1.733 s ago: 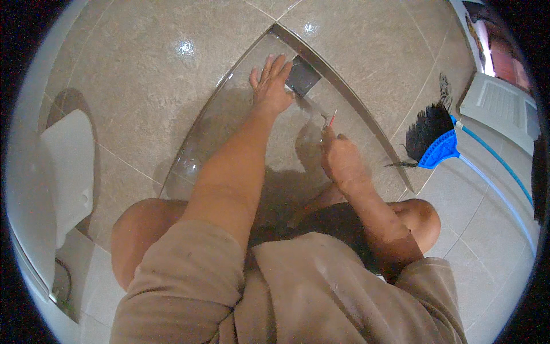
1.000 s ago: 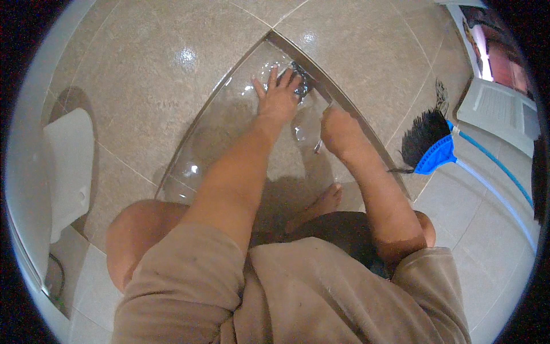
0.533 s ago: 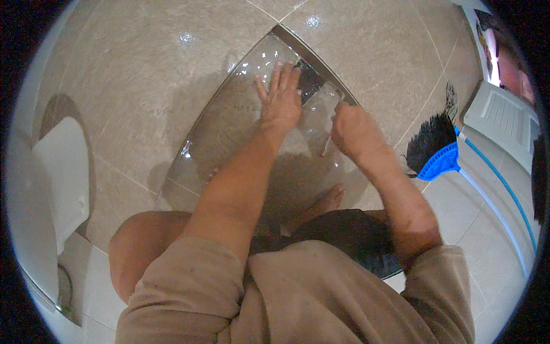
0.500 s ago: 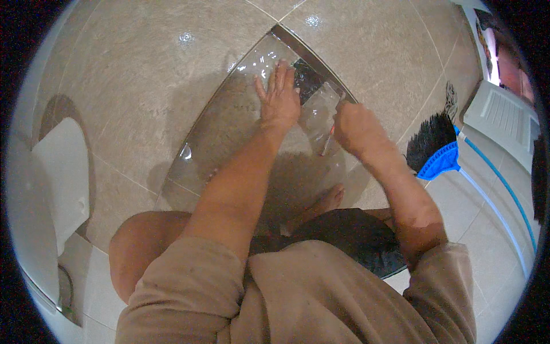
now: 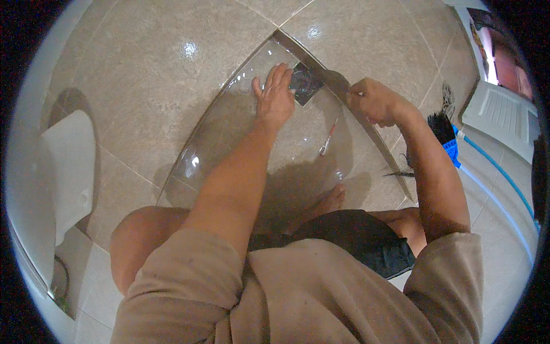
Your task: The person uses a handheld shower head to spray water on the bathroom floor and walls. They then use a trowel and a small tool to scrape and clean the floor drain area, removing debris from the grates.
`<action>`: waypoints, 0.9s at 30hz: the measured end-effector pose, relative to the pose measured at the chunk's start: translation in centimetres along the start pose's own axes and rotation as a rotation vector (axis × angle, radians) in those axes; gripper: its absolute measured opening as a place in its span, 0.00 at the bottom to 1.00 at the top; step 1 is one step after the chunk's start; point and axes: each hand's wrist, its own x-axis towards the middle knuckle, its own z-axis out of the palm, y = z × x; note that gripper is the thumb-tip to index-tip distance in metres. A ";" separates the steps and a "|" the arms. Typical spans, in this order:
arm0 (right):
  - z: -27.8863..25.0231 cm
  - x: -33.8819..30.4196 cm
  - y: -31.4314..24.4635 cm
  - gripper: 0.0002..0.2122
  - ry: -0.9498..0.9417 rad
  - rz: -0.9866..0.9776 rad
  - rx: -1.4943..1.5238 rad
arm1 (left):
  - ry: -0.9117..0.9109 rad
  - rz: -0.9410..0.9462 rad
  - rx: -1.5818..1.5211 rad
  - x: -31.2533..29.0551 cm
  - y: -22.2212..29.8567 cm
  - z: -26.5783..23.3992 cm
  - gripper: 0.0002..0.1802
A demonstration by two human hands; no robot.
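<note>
My left hand [image 5: 275,94] lies with fingers spread on the wet floor of a sunken, water-covered tiled corner [image 5: 229,132]. Just right of its fingertips is a dark square drain opening [image 5: 306,86]. My right hand [image 5: 372,102] is closed in a fist above the corner's right edge. A dark flat shape [image 5: 335,80] reaches from the fist toward the drain; whether it is a held blade or a shadow I cannot make out. Between my hands and my bare foot [image 5: 332,199] lies a thin screwdriver-like tool [image 5: 328,139] with a reddish part, touched by neither hand.
A raised tile edge [image 5: 366,129] borders the sunken corner on the right. Beyond my right forearm are a blue broom [image 5: 451,152] with black bristles and a blue hose or pole [image 5: 498,163]. A white louvred panel [image 5: 498,120] stands farther right. White bathroom ware [image 5: 74,172] is at the left.
My right fist has moved right and up, away from the tool on the floor. A pale, shiny patch below the drain is gone, and more of the drain shows. My left hand has barely shifted.
</note>
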 end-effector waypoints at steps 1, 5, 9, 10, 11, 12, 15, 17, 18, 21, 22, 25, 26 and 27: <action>-0.2 0.0 -0.2 0.15 -0.014 0.005 0.005 | -0.010 -0.006 0.007 0.0 0.0 0.0 0.34; -0.2 0.2 0.4 0.15 -0.036 0.022 0.010 | -0.011 -0.020 0.044 0.0 -0.1 0.1 0.28; -0.1 1.0 1.9 0.15 -0.054 -0.107 0.028 | 0.034 0.006 0.025 0.0 -0.1 0.2 0.27; -0.2 1.0 2.3 0.16 -0.066 -0.141 0.031 | 0.038 0.011 0.032 0.0 0.0 0.2 0.27; -0.4 0.9 2.5 0.16 -0.079 -0.126 0.020 | 0.019 0.002 0.040 0.0 0.0 0.3 0.27; -0.6 0.7 2.6 0.16 -0.093 -0.101 0.094 | 0.035 0.006 0.028 0.0 0.0 0.3 0.27; -1.0 -1.0 2.5 0.16 -0.088 0.033 0.206 | 0.029 0.000 0.015 0.1 -0.1 0.4 0.27; 0.1 -3.0 2.5 0.16 -0.022 -0.014 0.199 | 0.035 0.023 0.022 0.0 -0.2 0.4 0.27; 1.3 -4.0 2.5 0.16 0.032 0.025 0.259 | 0.034 0.032 0.038 0.0 -0.2 0.4 0.30; 5.9 -5.4 2.5 0.18 0.151 0.062 0.370 | 0.006 0.046 0.094 -0.2 0.0 0.0 0.38; 7.4 -5.5 2.8 0.18 0.163 0.072 0.341 | -0.002 0.045 0.116 -0.2 0.2 -0.1 0.39; 11.1 -5.0 3.5 0.18 0.306 -0.032 0.142 | -0.031 0.007 0.132 -0.3 0.7 -0.3 0.36; 11.9 -4.8 3.8 0.18 0.344 -0.042 0.047 | -0.019 0.006 0.129 -0.3 0.7 -0.3 0.35; 12.6 -4.6 4.1 0.17 0.354 -0.068 0.051 | -0.033 -0.005 0.128 -0.3 0.8 -0.2 0.35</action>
